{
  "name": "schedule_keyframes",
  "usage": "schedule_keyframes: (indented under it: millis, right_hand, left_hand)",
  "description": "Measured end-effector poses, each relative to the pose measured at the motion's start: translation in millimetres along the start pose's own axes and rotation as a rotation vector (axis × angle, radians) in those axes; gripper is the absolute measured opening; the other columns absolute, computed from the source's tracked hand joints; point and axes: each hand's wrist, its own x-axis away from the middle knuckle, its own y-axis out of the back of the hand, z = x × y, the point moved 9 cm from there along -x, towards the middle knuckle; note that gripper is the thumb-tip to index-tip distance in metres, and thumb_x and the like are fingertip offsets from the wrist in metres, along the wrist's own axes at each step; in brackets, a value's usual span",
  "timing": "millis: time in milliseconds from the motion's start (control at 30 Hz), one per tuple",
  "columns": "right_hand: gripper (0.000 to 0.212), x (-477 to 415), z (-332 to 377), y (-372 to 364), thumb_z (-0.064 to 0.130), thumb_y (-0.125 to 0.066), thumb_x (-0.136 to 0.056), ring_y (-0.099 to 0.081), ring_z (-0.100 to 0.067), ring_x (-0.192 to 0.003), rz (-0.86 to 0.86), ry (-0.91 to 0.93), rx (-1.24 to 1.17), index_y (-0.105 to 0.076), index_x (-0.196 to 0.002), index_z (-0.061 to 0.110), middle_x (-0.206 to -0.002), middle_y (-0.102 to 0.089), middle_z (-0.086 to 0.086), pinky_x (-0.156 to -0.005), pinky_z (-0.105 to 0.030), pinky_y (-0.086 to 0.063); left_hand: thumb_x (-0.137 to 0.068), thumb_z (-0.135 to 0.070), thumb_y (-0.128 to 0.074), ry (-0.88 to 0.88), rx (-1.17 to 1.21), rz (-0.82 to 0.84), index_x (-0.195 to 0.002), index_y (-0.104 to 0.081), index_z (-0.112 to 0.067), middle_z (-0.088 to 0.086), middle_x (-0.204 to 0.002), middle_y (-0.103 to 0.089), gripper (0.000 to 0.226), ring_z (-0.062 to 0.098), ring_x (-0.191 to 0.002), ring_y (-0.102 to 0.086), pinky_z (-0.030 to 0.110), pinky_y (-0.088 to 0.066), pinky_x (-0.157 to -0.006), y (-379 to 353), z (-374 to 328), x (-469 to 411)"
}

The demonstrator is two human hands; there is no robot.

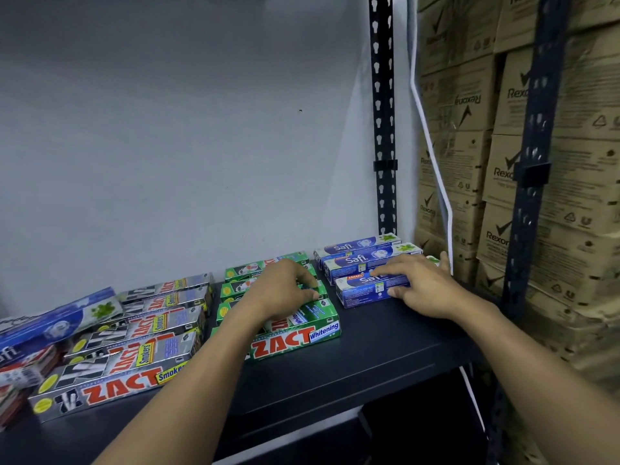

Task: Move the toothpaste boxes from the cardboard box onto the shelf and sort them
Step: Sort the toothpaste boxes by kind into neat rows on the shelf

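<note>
Toothpaste boxes lie in rows on the dark shelf (385, 350). Silver Zact Smokers boxes (134, 333) are at the left, green Zact Whitening boxes (295, 337) in the middle, blue Safi boxes (362, 260) at the right. My left hand (285, 290) rests on the green row, fingers curled over one green box. My right hand (419, 283) grips the front blue Safi box (365, 290), fingers on top and thumb on its near side. The cardboard source box is out of view.
A mixed pile with a blue Safi box (57, 323) on top sits at the far left. A black perforated upright (384, 129) stands behind the Safi row. Stacked Rexona cartons (553, 162) fill the right side behind another upright (536, 162).
</note>
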Motion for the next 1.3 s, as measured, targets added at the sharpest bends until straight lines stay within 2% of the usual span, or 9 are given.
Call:
schedule_keyframes:
  millis: [200, 333, 500, 600, 700, 767, 933, 1200, 1300]
  right_hand:
    - [0.045, 4.0, 0.8, -3.7, 0.032, -0.06, -0.095, -0.028, -0.006, -0.14, -0.062, 0.038, 0.018, -0.051, -0.131, 0.056, -0.139, -0.046, 0.024, -0.112, -0.065, 0.018]
    - [0.048, 4.4, 1.9, -4.3, 0.034, -0.059, -0.096, -0.019, -0.009, -0.146, -0.053, 0.027, 0.054, -0.046, -0.135, 0.058, -0.146, -0.041, 0.024, -0.111, -0.068, 0.017]
    - [0.048, 5.5, -15.6, 3.9, 0.031, -0.066, -0.087, -0.022, -0.012, -0.144, -0.167, -0.059, -0.072, -0.054, -0.126, 0.057, -0.145, -0.041, 0.017, -0.115, -0.07, -0.001]
    - [0.043, 8.5, -31.1, 10.7, 0.021, -0.069, -0.087, -0.031, -0.017, -0.139, -0.223, -0.153, -0.207, -0.064, -0.121, 0.047, -0.145, -0.043, 0.009, -0.117, -0.059, -0.019]
    - [0.04, 8.7, -33.0, 9.2, 0.013, -0.069, -0.088, -0.035, -0.018, -0.138, -0.221, -0.157, -0.267, -0.068, -0.122, 0.034, -0.145, -0.045, 0.003, -0.118, -0.036, -0.025]
    - [0.04, 8.0, -33.1, 8.4, 0.01, -0.069, -0.088, -0.036, -0.018, -0.138, -0.213, -0.155, -0.283, -0.069, -0.122, 0.032, -0.144, -0.045, 0.002, -0.115, -0.032, -0.026]
    - [0.039, 7.0, -36.2, 7.5, 0.011, -0.07, -0.088, -0.038, -0.019, -0.136, -0.208, -0.182, -0.296, -0.07, -0.12, 0.033, -0.142, -0.047, 0.001, -0.117, -0.036, -0.03]
    - [0.037, 6.0, -36.8, 8.7, 0.01, -0.071, -0.087, -0.041, -0.018, -0.133, -0.22, -0.179, -0.31, -0.071, -0.116, 0.033, -0.137, -0.051, 0.003, -0.115, -0.033, -0.03]
    - [0.04, 6.6, -34.4, 10.5, 0.013, -0.072, -0.086, -0.039, -0.018, -0.136, -0.219, -0.17, -0.292, -0.069, -0.119, 0.035, -0.14, -0.05, 0.003, -0.117, -0.036, -0.027]
  left_hand:
    - [-0.087, -0.03, -0.074, 0.012, -0.051, 0.014, -0.107, -0.075, -0.023, -0.002, -0.109, -0.071, 0.02, 0.011, -0.085, -0.061, 0.024, -0.042, -0.071, 0.6, -2.8, -3.8]
    - [-0.086, -0.024, -0.074, -0.011, -0.064, 0.002, -0.114, -0.073, -0.021, -0.002, -0.112, -0.07, 0.028, 0.011, -0.091, -0.062, 0.023, -0.044, -0.077, -0.5, -13.1, -6.6]
    - [-0.081, -0.036, -0.08, -0.093, -0.035, 0.01, -0.122, -0.07, -0.021, -0.004, -0.119, -0.07, 0.045, 0.01, -0.098, -0.062, 0.023, -0.045, -0.084, -11.5, -39.1, -18.1]
    - [-0.078, -0.039, -0.082, -0.104, -0.058, 0.042, -0.126, -0.067, -0.017, 0.0, -0.124, -0.069, 0.055, 0.015, -0.108, -0.064, 0.033, -0.051, -0.097, -20.2, -45.8, -25.3]
    - [-0.08, -0.036, -0.081, -0.107, -0.086, 0.07, -0.121, -0.07, -0.012, 0.003, -0.114, -0.072, 0.049, 0.016, -0.1, -0.066, 0.035, -0.053, -0.093, -27.0, -47.5, -28.7]
    - [-0.081, -0.032, -0.081, -0.112, -0.068, 0.071, -0.112, -0.074, -0.01, 0.005, -0.104, -0.074, 0.039, 0.016, -0.092, -0.067, 0.037, -0.055, -0.088, -28.1, -48.1, -28.5]
    - [-0.081, -0.029, -0.081, -0.116, -0.048, 0.052, -0.106, -0.076, -0.01, 0.005, -0.098, -0.075, 0.032, 0.017, -0.088, -0.067, 0.038, -0.056, -0.086, -27.9, -48.2, -28.5]
    - [-0.075, -0.031, -0.086, -0.094, 0.021, 0.043, -0.111, -0.074, -0.016, 0.0, -0.1, -0.074, 0.041, 0.013, -0.092, -0.069, 0.036, -0.056, -0.09, -27.9, -37.3, -28.1]
    - [-0.078, -0.029, -0.083, -0.097, 0.026, -0.006, -0.119, -0.071, -0.019, -0.003, -0.112, -0.073, 0.044, 0.01, -0.1, -0.067, 0.025, -0.051, -0.088, -13.4, -29.1, -17.1]
